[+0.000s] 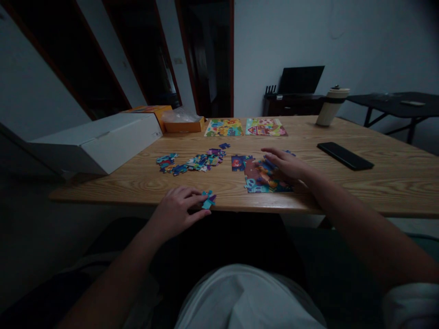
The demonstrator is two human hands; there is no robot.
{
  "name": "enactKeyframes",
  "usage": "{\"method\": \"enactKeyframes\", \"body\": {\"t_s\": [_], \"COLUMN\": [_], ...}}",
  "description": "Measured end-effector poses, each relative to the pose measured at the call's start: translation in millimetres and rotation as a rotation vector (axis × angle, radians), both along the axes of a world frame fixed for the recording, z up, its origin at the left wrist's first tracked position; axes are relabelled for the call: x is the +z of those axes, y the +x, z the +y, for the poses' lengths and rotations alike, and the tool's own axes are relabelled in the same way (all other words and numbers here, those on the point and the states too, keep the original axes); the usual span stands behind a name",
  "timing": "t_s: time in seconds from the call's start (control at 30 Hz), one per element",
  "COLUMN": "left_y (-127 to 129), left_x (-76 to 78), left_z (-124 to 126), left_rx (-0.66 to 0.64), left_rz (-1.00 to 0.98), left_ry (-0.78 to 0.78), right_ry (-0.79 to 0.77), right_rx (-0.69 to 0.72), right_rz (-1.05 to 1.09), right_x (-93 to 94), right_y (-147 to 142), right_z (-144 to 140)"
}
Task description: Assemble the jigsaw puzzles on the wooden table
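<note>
The left hand (176,208) pinches a blue puzzle piece (208,199). The half-made puzzle (255,176) lies to its right, under the flat, open right hand (284,163).

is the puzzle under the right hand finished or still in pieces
Partly assembled: the right hand rests on a joined section, while loose pieces lie scattered apart to its left.

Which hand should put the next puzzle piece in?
Probably the left hand: it already pinches a loose blue piece at the table's near edge. The right hand lies flat on the joined puzzle section, steadying it.
</note>
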State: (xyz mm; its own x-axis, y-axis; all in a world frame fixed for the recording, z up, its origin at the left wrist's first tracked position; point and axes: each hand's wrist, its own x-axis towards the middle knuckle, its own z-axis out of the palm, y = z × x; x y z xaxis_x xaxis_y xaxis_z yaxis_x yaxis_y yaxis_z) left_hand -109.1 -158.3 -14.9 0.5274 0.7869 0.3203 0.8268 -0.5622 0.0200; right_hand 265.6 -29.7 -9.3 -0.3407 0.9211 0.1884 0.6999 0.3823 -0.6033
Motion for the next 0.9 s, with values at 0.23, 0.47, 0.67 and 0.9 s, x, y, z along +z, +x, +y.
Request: {"method": "enactKeyframes", "body": {"t_s": [0.23,0.47,0.67,0.9], "left_y": [31.6,71.6,80.3,73.7], "left_x": [16.8,25.3,17.5,18.7], "left_z": [28.1,51.1,55.7,63.2], "left_rx": [0.034,-0.033,-0.170,-0.185], "left_rz": [0.063,0.086,0.010,-0.040], "left_ry": [0.017,0.104,0.117,0.122], "right_ry": [-0.028,0.053,0.113,0.099], "right_rx": [0.002,-0.044,-0.044,-0.069], "right_rz": [0.010,0.043,0.100,0.065], "right_x": [-0.8,-1.4,-3.7,-4.8], "right_y": [-1.4,2.3,5.6,7.7], "right_z": [3.4,11.4,16.7,17.1]}}
